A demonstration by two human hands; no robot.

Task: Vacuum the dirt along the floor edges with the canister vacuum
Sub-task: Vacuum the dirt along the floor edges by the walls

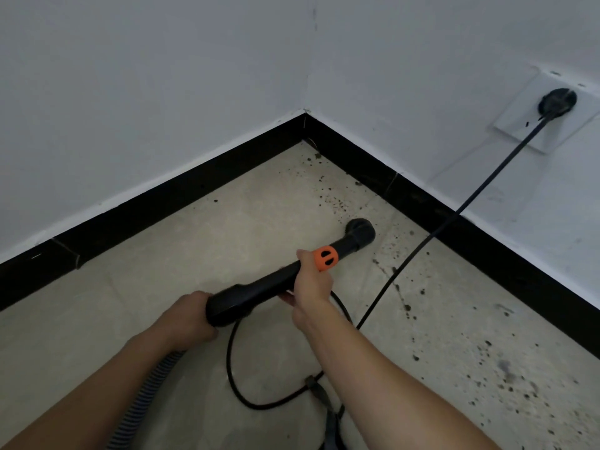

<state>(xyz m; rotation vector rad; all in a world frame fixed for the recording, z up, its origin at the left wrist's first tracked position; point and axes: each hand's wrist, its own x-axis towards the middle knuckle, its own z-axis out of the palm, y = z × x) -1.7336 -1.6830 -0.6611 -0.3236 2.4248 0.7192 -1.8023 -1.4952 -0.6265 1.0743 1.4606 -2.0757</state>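
- Canister vacuum wand (256, 289): a black rigid tube held low over the floor (156, 274) near its far corner. It is aimed at the right floor edge.
- Nozzle (360, 233): on or just above the tile, near the black skirting (422, 203).
- Left hand (190, 315): fingers wrapped round the rear end of the handle, where the ribbed hose (152, 381) joins.
- Right hand (311, 287): fingers clasped round the tube just behind the orange collar (325, 257).
- Dirt (337, 203): dark crumbs strewn along the right floor edge from the corner onward. The left edge shows only a few specks.
- Power cord (454, 219): runs from the plug (556, 100) in the wall across the skirting, then loops on the floor beneath the hands.
- Canister body (331, 427): probably the grey shape at the bottom of the view, too cropped to be sure.
- Handling: the wand is likely light and stiff and is best steered with this two-hand hold. The hose is flexible and will trail. The cord crossing the dirty strip could snag the nozzle.
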